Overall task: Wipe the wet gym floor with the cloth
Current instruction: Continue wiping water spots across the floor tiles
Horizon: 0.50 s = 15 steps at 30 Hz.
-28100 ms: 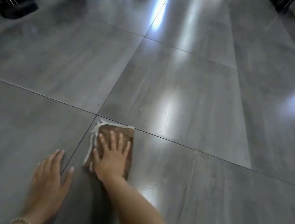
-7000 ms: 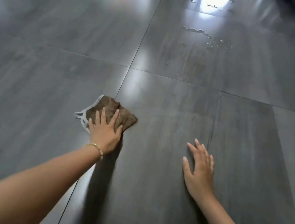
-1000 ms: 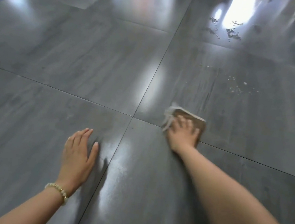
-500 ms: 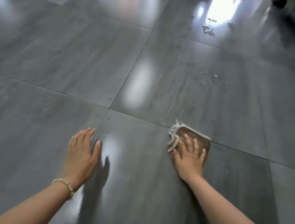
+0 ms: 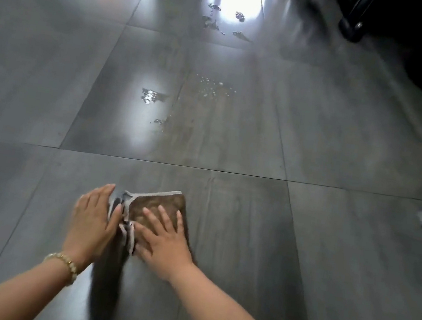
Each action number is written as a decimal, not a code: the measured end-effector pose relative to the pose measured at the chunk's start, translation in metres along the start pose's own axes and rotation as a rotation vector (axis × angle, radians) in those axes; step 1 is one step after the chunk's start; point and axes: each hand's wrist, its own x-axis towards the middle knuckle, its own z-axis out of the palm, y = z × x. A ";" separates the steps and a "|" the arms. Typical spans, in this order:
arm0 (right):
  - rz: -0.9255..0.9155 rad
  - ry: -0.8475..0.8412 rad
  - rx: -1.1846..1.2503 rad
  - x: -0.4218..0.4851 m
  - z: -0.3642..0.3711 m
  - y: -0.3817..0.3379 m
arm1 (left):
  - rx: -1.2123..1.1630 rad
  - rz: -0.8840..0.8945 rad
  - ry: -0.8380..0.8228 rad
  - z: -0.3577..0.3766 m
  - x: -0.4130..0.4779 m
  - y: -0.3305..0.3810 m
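While the brown cloth [image 5: 163,202] lies on the floor [image 5: 314,147] under the right hand [image 5: 163,242] (fingers [image 5: 164,221] spread, pressing flat), the left hand [image 5: 93,219] touches its 9 o'clock edge, fingers together. Puddles [image 5: 153,96] and droplets [image 5: 212,86] at 12 o'clock look unwiped, so plenty is left.

We see a mottled brown cloth [image 5: 160,204] edged in pale grey, a streaked dark grey tiled floor [image 5: 314,147] with white glare, and a gold beaded bracelet [image 5: 65,264].
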 end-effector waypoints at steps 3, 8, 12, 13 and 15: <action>0.267 0.221 -0.037 -0.048 0.009 0.078 | -0.011 -0.013 0.003 0.001 0.000 0.008; 1.283 0.314 0.298 -0.127 -0.013 0.167 | 0.025 0.008 -0.005 0.002 -0.016 0.003; 0.866 0.360 0.125 -0.074 0.003 0.095 | 0.025 -0.030 0.003 0.004 -0.019 0.012; 0.634 0.377 0.025 -0.060 0.011 0.065 | 0.011 -0.032 -0.001 0.007 -0.018 0.017; 0.184 0.191 -0.071 -0.052 0.024 0.003 | 0.014 -0.015 -0.026 0.008 -0.017 0.023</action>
